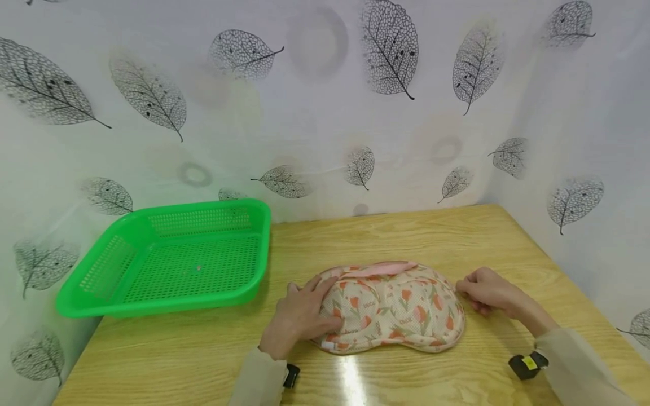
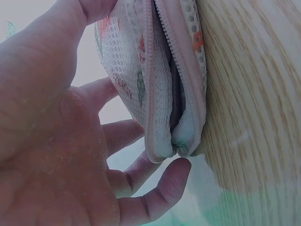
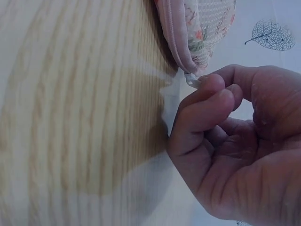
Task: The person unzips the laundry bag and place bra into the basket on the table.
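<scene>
A floral, padded bag (image 1: 396, 307) shaped like a bra lies on the wooden table, a pink strip along its far edge. My left hand (image 1: 302, 316) rests on its left end, thumb and fingers spread; in the left wrist view that hand (image 2: 94, 141) touches the bag (image 2: 127, 61), whose zipper (image 2: 149, 84) gapes at this end. At the right end my right hand (image 1: 490, 290) has curled fingers. The right wrist view has this hand (image 3: 230, 136) pinching a small pale zipper pull (image 3: 192, 80) at the corner of the bag (image 3: 207, 28).
A green plastic basket (image 1: 162, 307) with perforated sides stands at the left of the table (image 1: 203, 361). A white curtain (image 1: 315, 113) printed with dark leaves hangs behind and beside the table.
</scene>
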The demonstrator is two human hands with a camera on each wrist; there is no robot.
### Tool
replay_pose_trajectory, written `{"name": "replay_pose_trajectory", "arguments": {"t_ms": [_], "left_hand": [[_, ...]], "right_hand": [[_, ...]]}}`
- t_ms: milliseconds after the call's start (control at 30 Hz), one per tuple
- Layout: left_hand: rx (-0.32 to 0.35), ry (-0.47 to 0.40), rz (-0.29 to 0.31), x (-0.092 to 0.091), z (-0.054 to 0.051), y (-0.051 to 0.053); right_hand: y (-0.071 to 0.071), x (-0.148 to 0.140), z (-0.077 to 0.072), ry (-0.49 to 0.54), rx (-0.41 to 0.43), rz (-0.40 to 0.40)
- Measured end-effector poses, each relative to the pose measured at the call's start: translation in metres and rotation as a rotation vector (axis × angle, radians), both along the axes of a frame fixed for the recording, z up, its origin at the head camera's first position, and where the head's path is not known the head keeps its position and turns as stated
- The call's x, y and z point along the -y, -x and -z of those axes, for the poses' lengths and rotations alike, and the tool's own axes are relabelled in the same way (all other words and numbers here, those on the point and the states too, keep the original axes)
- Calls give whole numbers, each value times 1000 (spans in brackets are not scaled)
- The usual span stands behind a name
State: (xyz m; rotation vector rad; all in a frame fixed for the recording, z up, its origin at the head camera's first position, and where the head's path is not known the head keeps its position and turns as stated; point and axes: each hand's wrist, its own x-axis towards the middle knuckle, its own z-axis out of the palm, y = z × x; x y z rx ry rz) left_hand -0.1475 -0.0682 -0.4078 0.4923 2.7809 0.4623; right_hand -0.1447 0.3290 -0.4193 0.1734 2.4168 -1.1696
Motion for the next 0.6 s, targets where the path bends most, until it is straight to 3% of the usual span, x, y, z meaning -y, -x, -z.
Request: {"name": "replay_pose_trajectory", "arguments": {"t_ms": [367, 600], "left_hand": [[1, 8, 0, -1, -2, -1], [0, 3, 1, -1, 0, -1]], "right_hand": [[-2, -9, -1, 55, 15, -96], [-2, -11, -2, 71, 30, -110]]}}
